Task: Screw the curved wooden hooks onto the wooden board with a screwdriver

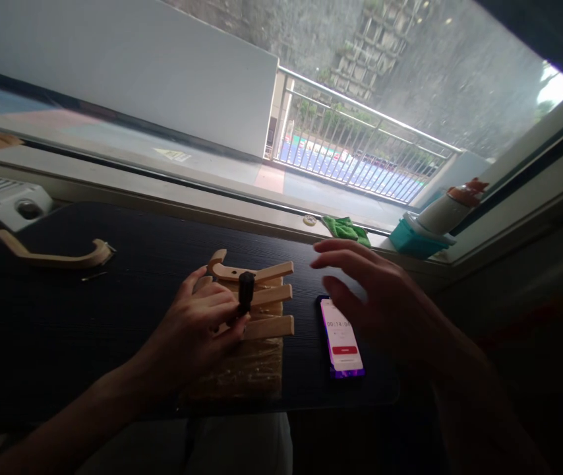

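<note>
My left hand is closed around the lower part of a short black-handled tool, which stands nearly upright; its tip is hidden. Under and beside that hand, three curved wooden hooks lie side by side on a block wrapped in brown tape. The farthest hook shows a dark hole in its flat part. My right hand hangs in the air with fingers apart, holding nothing, over the top of a phone that displays a running timer.
Another wooden hook with metal at its end lies on the dark table, near a small thin piece. Along the windowsill are a tape roll, a green cloth, a teal box and a bottle.
</note>
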### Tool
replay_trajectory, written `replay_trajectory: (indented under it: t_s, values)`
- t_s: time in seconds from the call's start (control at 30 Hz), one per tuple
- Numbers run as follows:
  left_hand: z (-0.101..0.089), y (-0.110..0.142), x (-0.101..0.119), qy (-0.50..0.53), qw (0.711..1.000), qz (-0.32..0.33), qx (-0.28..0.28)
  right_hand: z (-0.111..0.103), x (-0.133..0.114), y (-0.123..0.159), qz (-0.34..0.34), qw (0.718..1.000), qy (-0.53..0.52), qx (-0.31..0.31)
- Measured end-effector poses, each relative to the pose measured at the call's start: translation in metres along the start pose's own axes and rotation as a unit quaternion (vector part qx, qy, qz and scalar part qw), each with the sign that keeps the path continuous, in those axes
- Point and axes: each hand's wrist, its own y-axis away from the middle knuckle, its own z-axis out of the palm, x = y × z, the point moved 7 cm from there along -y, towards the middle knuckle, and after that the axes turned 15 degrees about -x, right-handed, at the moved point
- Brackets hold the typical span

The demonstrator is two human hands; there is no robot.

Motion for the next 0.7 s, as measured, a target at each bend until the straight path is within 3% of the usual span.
replay_trajectory:
  t_s: [0.13, 0.27, 0.33, 0.47, 0.7]
  values:
    - [-0.003, 0.0, 0.001, 0.013, 1.0, 0.005, 0.008, 0.012, -0.053, -0.057, -0.109, 0.98, 0.043, -0.16]
    - [-0.003, -0.001, 0.002, 0.042, 0.999, 0.017, -0.002, 0.042, -0.065, -0.079, -0.089, 0.938, 0.122, -0.314]
    - [-0.003, -0.002, 0.003, 0.051, 0.998, 0.018, -0.009, 0.053, -0.065, -0.081, -0.077, 0.92, 0.151, -0.355]
    - [-0.003, -0.005, 0.002, 0.051, 0.998, 0.016, -0.025, 0.063, -0.064, -0.081, -0.088, 0.913, 0.177, -0.358]
    - [-0.021, 0.012, -0.007, 0.054, 0.997, 0.005, -0.053, 0.068, -0.061, -0.076, -0.101, 0.936, 0.177, -0.287]
